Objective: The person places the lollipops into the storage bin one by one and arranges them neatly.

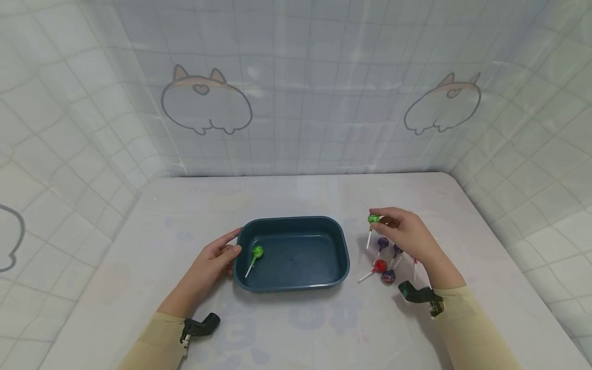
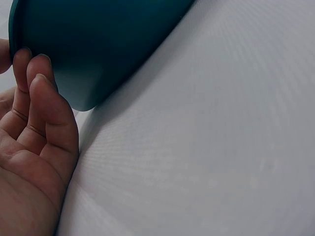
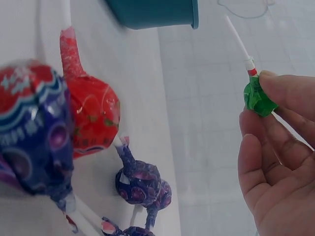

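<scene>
A green-wrapped lollipop [image 1: 373, 219] is pinched by its head between the thumb and fingers of my right hand [image 1: 407, 231], its white stick hanging down. In the right wrist view the same lollipop [image 3: 259, 98] shows its stick pointing up and left. My left hand [image 1: 215, 262] grips the left end of a dark teal plastic tray [image 1: 291, 288], thumb at the rim and fingers against the outer wall [image 2: 74, 59]. Another green lollipop [image 1: 257, 252] lies inside the tray near its left wall.
Under and beside my right hand lie several lollipops on the white table, including a red one [image 1: 380, 265] and purple ones [image 1: 383, 242]. A red and blue one [image 3: 34, 123] looms close in the right wrist view. Tiled-pattern sheets [image 1: 296, 128] surround the table.
</scene>
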Demonstrator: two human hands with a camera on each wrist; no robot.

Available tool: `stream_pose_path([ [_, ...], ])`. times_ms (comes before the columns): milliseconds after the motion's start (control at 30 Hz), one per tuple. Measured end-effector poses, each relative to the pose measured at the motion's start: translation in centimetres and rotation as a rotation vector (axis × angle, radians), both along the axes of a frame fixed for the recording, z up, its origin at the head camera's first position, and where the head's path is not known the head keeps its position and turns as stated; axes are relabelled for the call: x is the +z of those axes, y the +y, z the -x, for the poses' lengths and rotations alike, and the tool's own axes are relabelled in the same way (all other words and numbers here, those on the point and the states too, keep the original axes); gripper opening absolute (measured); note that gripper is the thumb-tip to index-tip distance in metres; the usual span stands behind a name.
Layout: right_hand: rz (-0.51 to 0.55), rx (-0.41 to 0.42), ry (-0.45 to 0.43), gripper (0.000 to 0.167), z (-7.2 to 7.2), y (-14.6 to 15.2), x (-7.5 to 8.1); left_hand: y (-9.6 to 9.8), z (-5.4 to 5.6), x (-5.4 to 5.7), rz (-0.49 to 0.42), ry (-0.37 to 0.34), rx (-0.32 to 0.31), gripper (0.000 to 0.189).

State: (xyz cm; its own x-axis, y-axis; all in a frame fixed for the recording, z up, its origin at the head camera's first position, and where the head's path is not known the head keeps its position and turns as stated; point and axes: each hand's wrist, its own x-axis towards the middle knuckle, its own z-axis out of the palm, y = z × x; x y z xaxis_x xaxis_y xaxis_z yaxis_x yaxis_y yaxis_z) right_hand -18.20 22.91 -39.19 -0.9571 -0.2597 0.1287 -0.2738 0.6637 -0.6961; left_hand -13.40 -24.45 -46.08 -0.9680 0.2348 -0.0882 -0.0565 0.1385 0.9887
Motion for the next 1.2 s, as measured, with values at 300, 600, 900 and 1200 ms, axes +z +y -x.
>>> stream_pose_path([
  [300, -0.019, 0.054, 0.024, 0.039, 0.4, -0.9, 0.9, -0.1, 0.0, -0.1, 0.009, -0.002, 0.001, 0.058],
  [600, -0.073, 0.14, 0.054, 0.037, 1.2, -2.9, 3.0, -0.1, 0.1, 0.1, 0.016, -0.007, -0.004, 0.057],
  [900, -0.081, 0.27, 0.056, 0.033, 2.2, -6.3, 4.9, -0.2, 0.2, 0.0, 0.034, 0.003, -0.008, 0.057],
  [1200, -0.117, 0.384, 0.08, 0.034, 3.0, -9.6, 5.9, -0.3, 0.1, -0.1, 0.035, -0.001, -0.006, 0.054],
])
